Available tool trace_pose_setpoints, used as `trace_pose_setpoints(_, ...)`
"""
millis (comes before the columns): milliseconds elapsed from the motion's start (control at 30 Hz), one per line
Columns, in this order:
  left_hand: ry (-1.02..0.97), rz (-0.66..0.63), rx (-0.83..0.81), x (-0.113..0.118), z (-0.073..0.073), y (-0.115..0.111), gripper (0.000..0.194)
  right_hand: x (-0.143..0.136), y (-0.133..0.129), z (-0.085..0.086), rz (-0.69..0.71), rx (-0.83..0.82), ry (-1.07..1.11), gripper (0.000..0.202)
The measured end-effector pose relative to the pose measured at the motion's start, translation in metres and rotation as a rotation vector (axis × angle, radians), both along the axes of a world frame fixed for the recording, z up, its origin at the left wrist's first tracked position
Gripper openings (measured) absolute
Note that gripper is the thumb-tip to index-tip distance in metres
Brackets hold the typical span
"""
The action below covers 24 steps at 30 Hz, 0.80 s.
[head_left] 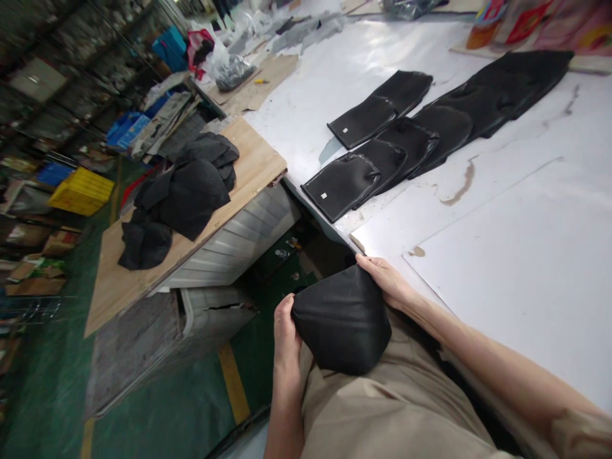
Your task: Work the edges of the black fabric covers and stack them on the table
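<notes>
A black leather-like piece (pixel 344 322) hangs in front of my lap, its lower end against my beige clothing. My left hand (pixel 287 325) grips its upper left corner, fingers closed round the edge. At the upper right corner, my right hand (pixel 385 277) pinches the piece beside the edge of the white table (pixel 516 255). Several similar black pieces (pixel 406 143) lie overlapping in a row on that table. A shorter overlapping group (pixel 382 108) lies behind them. Two of the nearest pieces show a small white mark.
On the left, a wooden board (pixel 253 153) carries a heap of black material (pixel 191 191). A grey crate-like container (pixel 210 325) stands below it. Farther back are a yellow crate (pixel 81 191), blue bins (pixel 127 131) and plastic bags (pixel 232 70). Packages (pixel 521 22) stand at the upper right.
</notes>
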<state>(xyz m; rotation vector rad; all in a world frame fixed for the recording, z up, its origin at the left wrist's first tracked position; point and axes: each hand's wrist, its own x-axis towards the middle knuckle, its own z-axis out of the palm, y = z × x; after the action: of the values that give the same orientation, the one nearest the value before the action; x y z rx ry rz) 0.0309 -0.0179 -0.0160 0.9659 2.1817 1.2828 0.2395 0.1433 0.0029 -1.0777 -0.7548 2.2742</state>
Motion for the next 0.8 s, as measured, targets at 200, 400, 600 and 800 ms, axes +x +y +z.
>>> trace_pose_setpoints(200,-0.083,-0.163,-0.103,-0.003,0.031,0.024,0.032,0.0,-0.001,0.001,-0.03,0.04,-0.005,0.046)
trace_pose_setpoints(400,0.109,-0.466,-0.122,-0.003,0.065,0.054,0.027,0.0,-0.004,0.007,-0.069,0.177,-0.069,0.05)
trace_pose_setpoints(600,0.348,-0.608,-0.051,0.022,0.073,0.08,0.027,0.003,-0.003,0.015,-0.085,0.364,-0.176,0.052)
trace_pose_setpoints(800,0.143,-0.609,-0.085,0.023,0.059,0.075,0.038,0.003,-0.003,0.014,-0.103,0.328,-0.166,0.052)
